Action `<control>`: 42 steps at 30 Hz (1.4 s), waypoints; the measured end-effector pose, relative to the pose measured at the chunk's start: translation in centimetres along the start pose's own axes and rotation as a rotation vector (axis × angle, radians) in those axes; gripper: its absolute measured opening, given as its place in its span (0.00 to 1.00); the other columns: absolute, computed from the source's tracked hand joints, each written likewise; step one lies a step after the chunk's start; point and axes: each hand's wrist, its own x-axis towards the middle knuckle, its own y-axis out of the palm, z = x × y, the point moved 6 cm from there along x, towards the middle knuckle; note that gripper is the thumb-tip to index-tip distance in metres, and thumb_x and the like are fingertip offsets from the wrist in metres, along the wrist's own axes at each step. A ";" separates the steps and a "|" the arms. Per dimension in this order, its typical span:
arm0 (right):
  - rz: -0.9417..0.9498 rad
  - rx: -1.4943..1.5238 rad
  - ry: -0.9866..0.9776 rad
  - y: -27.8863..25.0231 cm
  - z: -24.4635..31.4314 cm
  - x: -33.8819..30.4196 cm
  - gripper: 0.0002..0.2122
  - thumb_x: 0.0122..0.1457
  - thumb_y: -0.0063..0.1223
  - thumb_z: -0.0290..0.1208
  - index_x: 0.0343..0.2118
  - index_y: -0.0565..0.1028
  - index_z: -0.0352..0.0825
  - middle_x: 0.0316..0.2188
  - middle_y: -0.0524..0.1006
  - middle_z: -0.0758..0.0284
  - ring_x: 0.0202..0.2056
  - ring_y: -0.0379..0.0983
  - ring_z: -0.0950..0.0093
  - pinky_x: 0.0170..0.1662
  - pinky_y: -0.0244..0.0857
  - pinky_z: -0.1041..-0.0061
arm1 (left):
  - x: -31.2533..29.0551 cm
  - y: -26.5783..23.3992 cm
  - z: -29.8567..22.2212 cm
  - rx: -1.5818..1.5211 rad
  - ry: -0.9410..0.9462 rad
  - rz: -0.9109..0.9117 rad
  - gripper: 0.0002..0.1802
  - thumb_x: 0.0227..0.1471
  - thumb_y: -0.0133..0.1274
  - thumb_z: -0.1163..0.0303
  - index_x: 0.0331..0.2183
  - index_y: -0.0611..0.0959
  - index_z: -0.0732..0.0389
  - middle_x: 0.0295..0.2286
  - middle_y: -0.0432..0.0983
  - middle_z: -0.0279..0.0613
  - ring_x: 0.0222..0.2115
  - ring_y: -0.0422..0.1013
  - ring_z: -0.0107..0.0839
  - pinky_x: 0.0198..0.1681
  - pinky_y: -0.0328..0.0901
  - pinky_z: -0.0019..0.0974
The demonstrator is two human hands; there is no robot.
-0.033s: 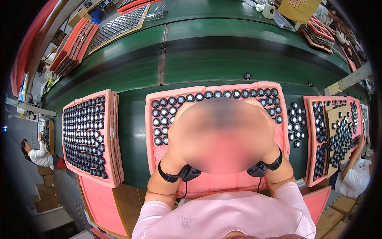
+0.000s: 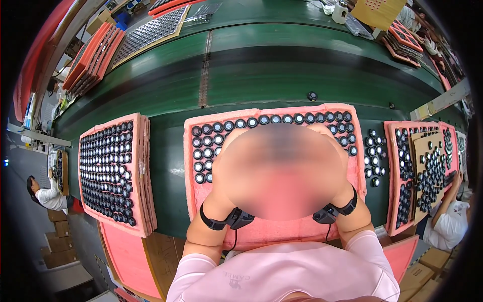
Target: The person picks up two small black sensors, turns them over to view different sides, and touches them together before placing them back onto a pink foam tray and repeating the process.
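A pink foam tray [image 2: 193,201] lies in front of me on the green belt. Rows of round black parts with shiny centres [image 2: 209,141] fill its left side and top edge. My left hand [image 2: 236,171] and my right hand [image 2: 327,166] rest over the middle of the tray, but a blur covers both, so fingers and any held part are hidden. Each wrist carries a black band with a small black device, the left one [image 2: 221,220] and the right one [image 2: 337,209]. My sleeves are pink.
A stack of pink trays full of the same parts [image 2: 113,171] lies to my left. Loose parts [image 2: 375,156] sit on the belt [image 2: 251,65] to the right, beside more trays [image 2: 400,181] and a cardboard sheet [image 2: 427,156]. A co-worker's arm [image 2: 448,211] reaches in at the right.
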 end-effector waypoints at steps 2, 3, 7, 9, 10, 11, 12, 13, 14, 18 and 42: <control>-0.049 0.072 0.001 0.0 0.1 0.1 0.14 0.54 0.55 0.15 0.44 0.71 0.28 0.38 0.70 0.61 0.39 0.71 0.74 0.41 0.70 0.76 | 0.1 0.1 0.4 -0.100 -0.041 0.024 0.16 0.46 0.54 0.89 0.40 0.78 0.70 0.40 0.68 0.43 0.39 0.71 0.29 0.46 0.71 0.31; -0.048 0.072 0.001 0.1 0.1 0.1 0.14 0.54 0.55 0.15 0.44 0.71 0.28 0.38 0.70 0.61 0.39 0.71 0.74 0.41 0.70 0.76 | 0.1 0.1 0.5 -0.099 -0.041 0.023 0.16 0.46 0.54 0.89 0.40 0.78 0.70 0.40 0.68 0.43 0.39 0.71 0.29 0.46 0.71 0.31; -0.056 0.185 -0.001 0.0 -0.5 0.0 0.15 0.52 0.56 0.15 0.44 0.70 0.28 0.38 0.69 0.62 0.40 0.70 0.74 0.43 0.69 0.76 | 0.1 0.2 1.0 -0.271 -0.073 0.036 0.16 0.46 0.52 0.90 0.41 0.77 0.70 0.40 0.69 0.44 0.42 0.71 0.30 0.45 0.71 0.31; -0.048 0.137 0.007 -0.1 -0.4 0.0 0.14 0.52 0.56 0.15 0.42 0.70 0.28 0.38 0.70 0.62 0.39 0.69 0.74 0.43 0.68 0.77 | 0.2 0.3 1.0 -0.299 -0.088 0.042 0.17 0.47 0.52 0.90 0.41 0.76 0.70 0.40 0.69 0.44 0.42 0.71 0.30 0.45 0.71 0.30; -0.045 0.112 0.012 -0.2 -0.4 -0.1 0.14 0.51 0.57 0.15 0.42 0.71 0.28 0.38 0.70 0.62 0.39 0.69 0.74 0.43 0.67 0.77 | 0.3 0.3 1.0 -0.314 -0.096 0.046 0.17 0.47 0.52 0.91 0.41 0.75 0.70 0.40 0.69 0.45 0.41 0.71 0.30 0.44 0.71 0.30; -0.047 0.111 0.012 -0.3 -0.4 -0.1 0.14 0.51 0.57 0.15 0.42 0.71 0.28 0.38 0.70 0.62 0.39 0.69 0.74 0.43 0.67 0.77 | 0.2 0.4 0.9 -0.315 -0.096 0.048 0.17 0.47 0.52 0.91 0.41 0.75 0.70 0.40 0.69 0.45 0.41 0.71 0.30 0.44 0.71 0.30; -0.033 0.107 -0.001 -0.3 -0.3 0.0 0.15 0.51 0.56 0.13 0.42 0.71 0.28 0.39 0.69 0.62 0.40 0.70 0.75 0.44 0.68 0.77 | 0.1 0.4 0.9 -0.310 -0.124 0.029 0.17 0.47 0.52 0.91 0.41 0.75 0.70 0.41 0.69 0.45 0.42 0.71 0.30 0.44 0.71 0.30; -0.019 0.103 -0.014 -0.3 -0.2 0.0 0.15 0.51 0.56 0.12 0.43 0.72 0.27 0.39 0.69 0.62 0.41 0.70 0.75 0.44 0.69 0.78 | 0.0 0.4 1.0 -0.305 -0.152 0.010 0.17 0.47 0.52 0.91 0.41 0.75 0.70 0.41 0.69 0.45 0.42 0.71 0.30 0.44 0.71 0.30; -0.004 0.099 -0.027 -0.3 -0.1 0.0 0.16 0.50 0.56 0.11 0.44 0.73 0.27 0.40 0.69 0.62 0.42 0.70 0.75 0.45 0.70 0.78 | -0.1 0.4 1.1 -0.300 -0.181 -0.010 0.17 0.47 0.51 0.91 0.42 0.75 0.70 0.41 0.69 0.45 0.42 0.71 0.30 0.44 0.71 0.30; -0.030 0.102 0.020 -0.2 0.1 0.1 0.13 0.53 0.56 0.16 0.43 0.72 0.28 0.39 0.70 0.63 0.39 0.68 0.76 0.43 0.66 0.78 | -0.1 0.3 1.4 -0.350 -0.116 -0.014 0.17 0.48 0.51 0.90 0.41 0.75 0.70 0.41 0.69 0.44 0.41 0.71 0.30 0.44 0.71 0.30; 0.028 0.142 0.100 -0.4 -0.6 -0.5 0.12 0.55 0.53 0.14 0.43 0.72 0.28 0.39 0.70 0.65 0.41 0.69 0.78 0.44 0.69 0.78 | -0.6 0.9 0.3 -0.120 -0.077 -0.082 0.10 0.53 0.49 0.82 0.39 0.71 0.65 0.36 0.64 0.40 0.31 0.67 0.23 0.33 0.67 0.26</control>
